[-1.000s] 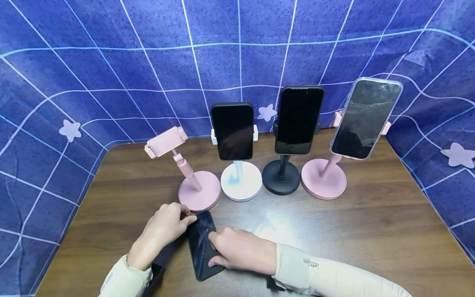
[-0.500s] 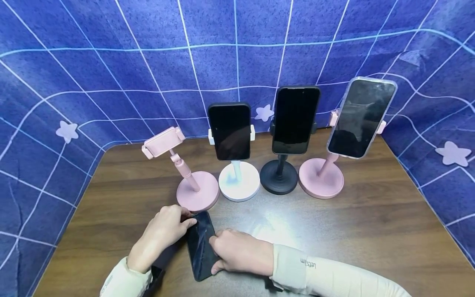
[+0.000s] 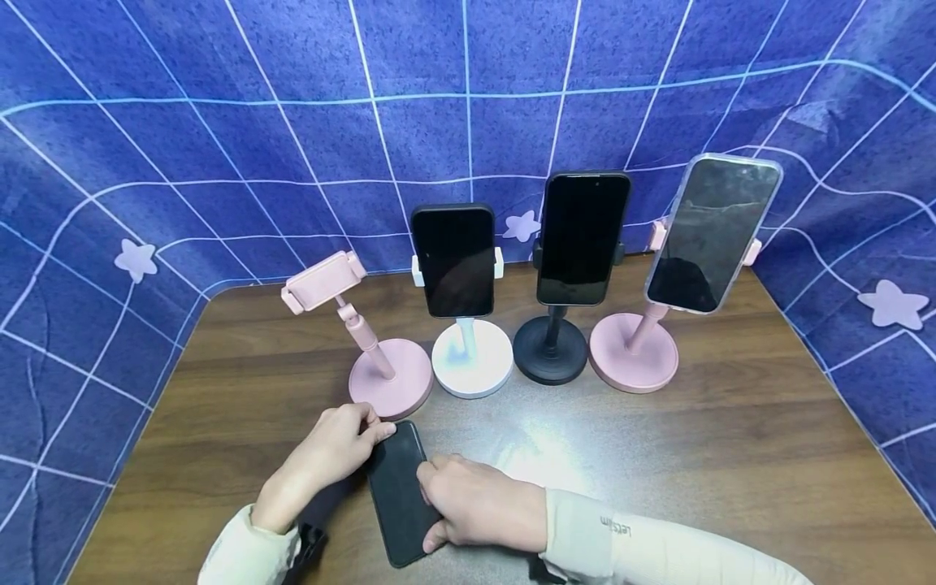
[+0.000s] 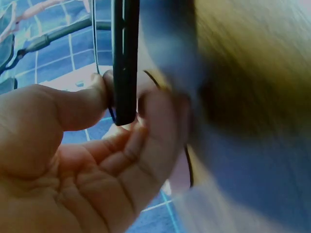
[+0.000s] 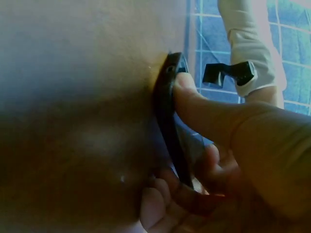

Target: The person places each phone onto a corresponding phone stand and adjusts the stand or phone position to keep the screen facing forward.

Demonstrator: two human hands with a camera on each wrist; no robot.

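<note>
A black smartphone (image 3: 400, 491) is held at the table's near side, its dark screen facing up. My left hand (image 3: 329, 447) pinches its upper left corner, thumb on the screen side and fingers curled behind. In the left wrist view the phone's edge (image 4: 125, 58) shows side-on, with a thin dark line standing slightly apart from the thicker black body. My right hand (image 3: 475, 500) grips the lower right edge. Thumb and curled fingers hold a bowed black edge (image 5: 167, 111) in the right wrist view. The phone's underside is hidden from the head view.
Behind the hands stand a pink phone stand (image 3: 391, 378) with a bare clamp, then white (image 3: 474, 361), black (image 3: 550, 353) and pink (image 3: 632, 357) stands, each bearing a phone. Blue cloth (image 3: 292, 146) surrounds the wooden table (image 3: 695, 463) at back and sides.
The held phone has tilted: the reflections on its screen are gone, and its lower end has shifted slightly toward me. My right hand has moved slightly with it; both hands keep their hold.
</note>
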